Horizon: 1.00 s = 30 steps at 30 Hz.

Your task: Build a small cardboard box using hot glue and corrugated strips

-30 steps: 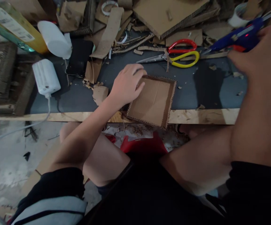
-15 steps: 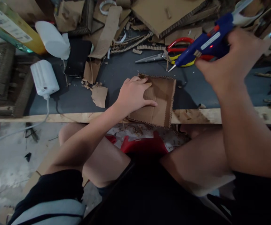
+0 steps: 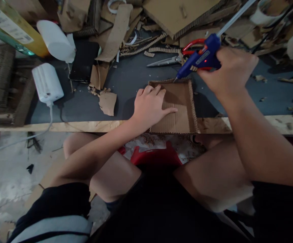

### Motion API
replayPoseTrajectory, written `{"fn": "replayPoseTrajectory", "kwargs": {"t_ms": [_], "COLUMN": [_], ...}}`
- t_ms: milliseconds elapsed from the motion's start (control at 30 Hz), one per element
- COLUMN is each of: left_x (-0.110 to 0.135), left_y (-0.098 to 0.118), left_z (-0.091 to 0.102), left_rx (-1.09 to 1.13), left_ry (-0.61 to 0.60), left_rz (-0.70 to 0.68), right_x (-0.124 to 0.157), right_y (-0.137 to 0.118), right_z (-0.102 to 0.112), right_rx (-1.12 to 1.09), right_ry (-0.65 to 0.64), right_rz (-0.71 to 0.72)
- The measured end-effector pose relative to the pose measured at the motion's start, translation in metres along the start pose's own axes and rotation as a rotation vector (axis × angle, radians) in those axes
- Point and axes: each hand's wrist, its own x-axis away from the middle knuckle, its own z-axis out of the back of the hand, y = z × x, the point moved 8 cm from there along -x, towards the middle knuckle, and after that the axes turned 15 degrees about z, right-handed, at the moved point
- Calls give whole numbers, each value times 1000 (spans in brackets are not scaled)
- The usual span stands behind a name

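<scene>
A shallow square cardboard tray (image 3: pixel 179 111) with low corrugated walls lies at the front edge of the dark work surface (image 3: pixel 133 77). My left hand (image 3: pixel 150 106) rests flat on its left part, fingers spread, pressing it down. My right hand (image 3: pixel 227 72) is wrapped round a blue hot glue gun (image 3: pixel 199 60) with a clear glue stick sticking out of its back. The gun's nozzle tip touches or nearly touches the tray's far wall, near the middle of that edge.
Scissors with red and yellow handles (image 3: pixel 187 55) lie just behind the glue gun. A white power adapter (image 3: pixel 47 82) with a cable, a black phone (image 3: pixel 84 60), a white lamp-like object (image 3: pixel 56 40) and cardboard scraps (image 3: pixel 107 102) lie to the left. Cardboard sheets (image 3: pixel 179 15) pile at the back.
My right hand has brought the glue gun leftward and down from the right side to the tray's far wall. My left hand slid onto the tray and turned it square to the edge.
</scene>
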Motion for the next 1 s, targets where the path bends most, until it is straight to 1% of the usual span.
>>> {"fn": "replayPoseTrajectory", "kwargs": {"t_ms": [67,133,333,400,500,733,933,1000], "left_x": [0,0,0,0,0,3,4,4], "left_y": [1,1,-2,-2,-1,3,4,4], "left_z": [1,1,-1,-1,-2,0,0,0], "left_rx": [-14,-14,33,30,-14,-143,-160,-174], "left_ry": [-21,-14,77,89,72,76,92,85], "left_rz": [17,12,-64,-72,-63,-54,-64,-54], "right_x": [1,2,1,1,0,-3,-4,-4], "right_y": [-1,-3,-7,-5,-2,7,11,12], "right_z": [1,3,4,3,1,-3,-1,0], "right_rx": [-3,-15,-91,-76,-56,60,71,82], "right_ry": [10,13,-4,-26,-36,-2,45,39], "right_rz": [-6,-11,-12,-25,-25,51,80,72]}}
